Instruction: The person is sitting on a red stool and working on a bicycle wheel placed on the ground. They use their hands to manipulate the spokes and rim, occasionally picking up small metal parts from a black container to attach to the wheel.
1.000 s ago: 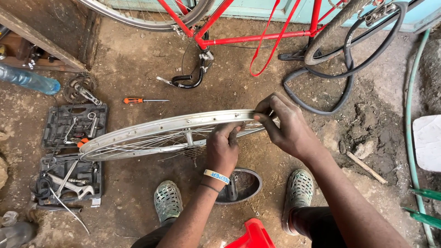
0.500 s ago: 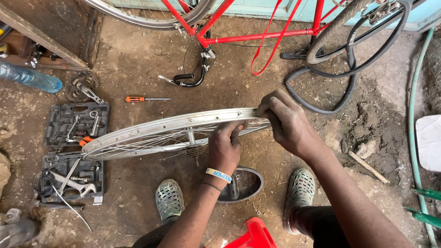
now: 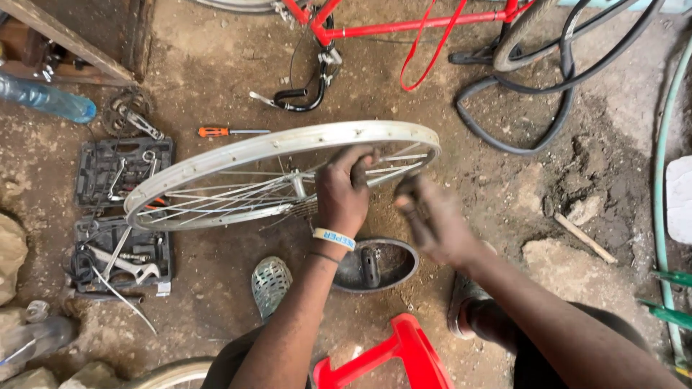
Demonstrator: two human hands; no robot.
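Wheel rim (image 3: 281, 148) propped on edge at centre, left hand (image 3: 344, 193) gripping its near side, right hand (image 3: 431, 220) blurred at four o'clock, fingers loosely curled, empty; truing judged underway, steadier two-handed hold needed.

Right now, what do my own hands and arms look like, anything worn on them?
Both arms are bare, with no sleeves and no gloves. The left hand has a pale wristband with blue print at the wrist and a thin dark band just behind it. The right hand is motion-blurred; nothing worn shows on it. Both hands look grimy.
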